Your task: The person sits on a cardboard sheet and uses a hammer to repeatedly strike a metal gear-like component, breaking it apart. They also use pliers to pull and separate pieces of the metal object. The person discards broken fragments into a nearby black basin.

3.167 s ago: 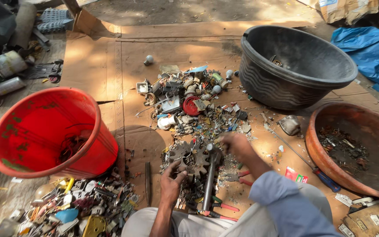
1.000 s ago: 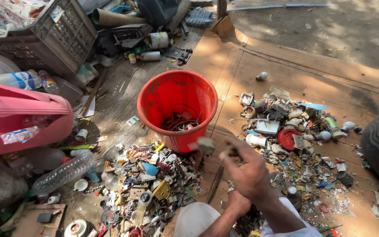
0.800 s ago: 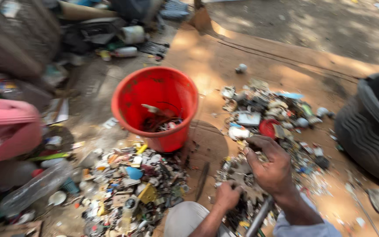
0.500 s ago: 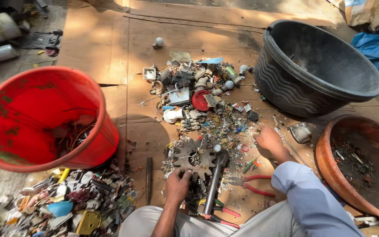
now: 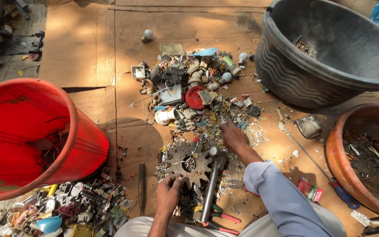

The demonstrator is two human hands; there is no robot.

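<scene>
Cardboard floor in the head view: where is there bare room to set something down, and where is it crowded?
Bare cardboard lies above the red bucket, left of the scrap pile, around a lone bulb. A smaller patch sits between bucket and gear. Crowded: mid-pile, around both hands, and the parts heap under the bucket.

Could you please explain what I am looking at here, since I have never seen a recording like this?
This is one picture from a camera worn on a person's head, looking down at their own bare hands. The left hand rests on a rusty toothed gear lying on flattened cardboard. The right hand reaches into a pile of small mixed scrap. A hammer lies between them, held by neither. Around stand a red bucket, a black tub and a brown basin.
</scene>
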